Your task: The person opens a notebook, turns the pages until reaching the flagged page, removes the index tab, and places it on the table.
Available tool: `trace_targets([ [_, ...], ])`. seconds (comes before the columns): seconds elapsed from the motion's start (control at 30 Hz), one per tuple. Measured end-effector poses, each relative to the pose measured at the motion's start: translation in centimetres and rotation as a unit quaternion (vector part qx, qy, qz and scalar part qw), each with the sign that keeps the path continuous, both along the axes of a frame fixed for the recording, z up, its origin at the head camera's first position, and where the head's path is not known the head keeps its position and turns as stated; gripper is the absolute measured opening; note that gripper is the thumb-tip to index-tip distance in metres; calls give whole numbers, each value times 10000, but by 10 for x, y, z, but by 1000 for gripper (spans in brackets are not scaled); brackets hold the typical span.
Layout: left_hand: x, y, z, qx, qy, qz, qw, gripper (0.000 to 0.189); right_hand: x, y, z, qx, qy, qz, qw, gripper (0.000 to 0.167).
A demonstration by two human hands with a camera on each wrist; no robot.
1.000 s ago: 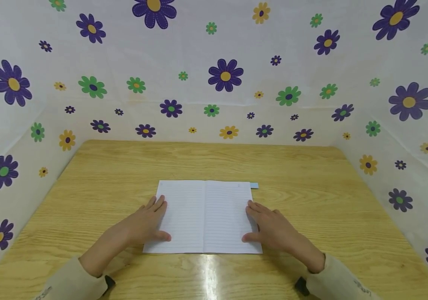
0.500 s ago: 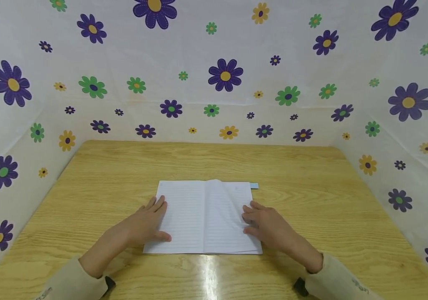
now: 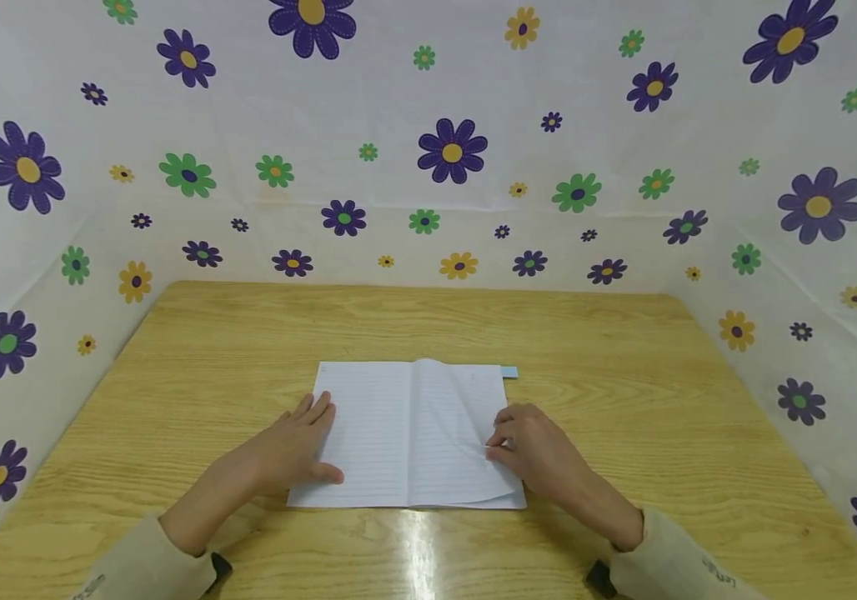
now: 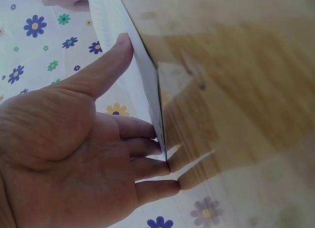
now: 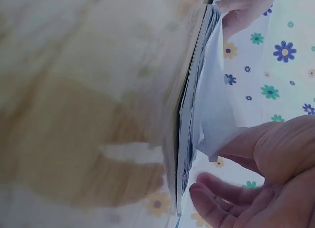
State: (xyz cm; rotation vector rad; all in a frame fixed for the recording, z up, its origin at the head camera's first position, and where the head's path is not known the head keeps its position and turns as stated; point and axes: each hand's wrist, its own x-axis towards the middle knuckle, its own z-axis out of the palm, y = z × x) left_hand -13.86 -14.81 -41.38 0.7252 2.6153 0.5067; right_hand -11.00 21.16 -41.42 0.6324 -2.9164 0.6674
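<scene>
The page (image 3: 447, 446) has curled up more; we see it left of the right hand (image 3: 541, 446) pinching its edge; left hand (image 3: 286, 448) lies straight-fingered.

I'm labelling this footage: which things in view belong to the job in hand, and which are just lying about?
In the job:
open lined notebook
its lifted page
right hand, pinching that page
left hand, resting on the notebook

Just around:
wooden table
floral cloth
blue tab, untouched
</scene>
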Motion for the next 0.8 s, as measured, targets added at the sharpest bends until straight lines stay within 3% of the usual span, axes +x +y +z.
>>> trace_targets([
  [0.2, 0, 1, 0, -31, -44, 45, 10000, 100, 0, -1, 0, -856, -483, -356, 9945, 11],
  [0.4, 0, 2, 2, -24, -6, 45, 10000, 101, -4, 8, 2, -1909, -1086, -681, 9732, 22],
  [0.5, 0, 3, 2, -32, 2, 52, 10000, 101, -8, 12, 6, -2514, -1645, -961, 9489, 51],
  [0.6, 1, 3, 3, -49, 7, 53, 10000, 101, -12, 15, 10, -3177, -2239, -1137, 9143, 70],
  [0.73, 0, 3, 3, -96, 6, 59, 9999, 100, -15, 15, 14, -3960, -3052, -1017, 8601, 73],
  [0.8, 0, 3, 2, -94, 12, 44, 9999, 101, -15, 15, 16, -4199, -3399, -820, 8375, 71],
])
